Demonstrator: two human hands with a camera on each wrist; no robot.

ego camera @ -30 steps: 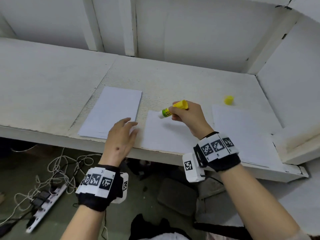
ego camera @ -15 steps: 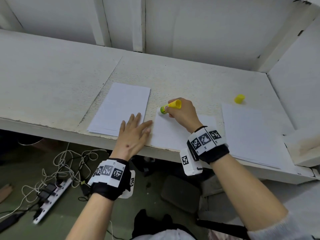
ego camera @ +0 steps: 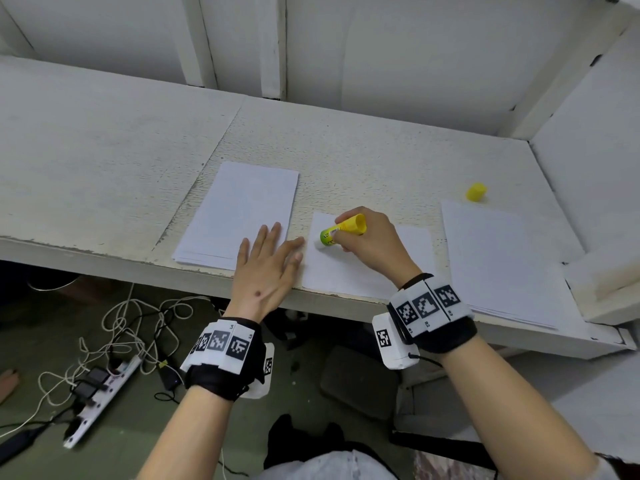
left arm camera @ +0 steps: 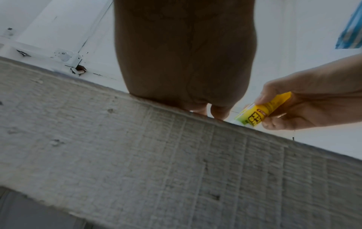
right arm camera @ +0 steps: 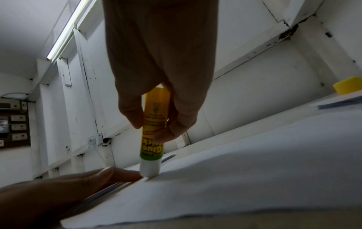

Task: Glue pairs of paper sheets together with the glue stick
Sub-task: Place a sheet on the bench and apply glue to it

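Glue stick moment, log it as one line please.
step: applying glue | right hand: grips glue stick, tip on middle sheet | left hand: flat, steadying sheet edge | cap: off, on shelf

On the white textured shelf (ego camera: 363,150), bare room runs along the far side behind 3 white paper lots. The small yellow plastic cap (ego camera: 476,192) sits far right. A white side wall (ego camera: 588,150) bounds the right end.
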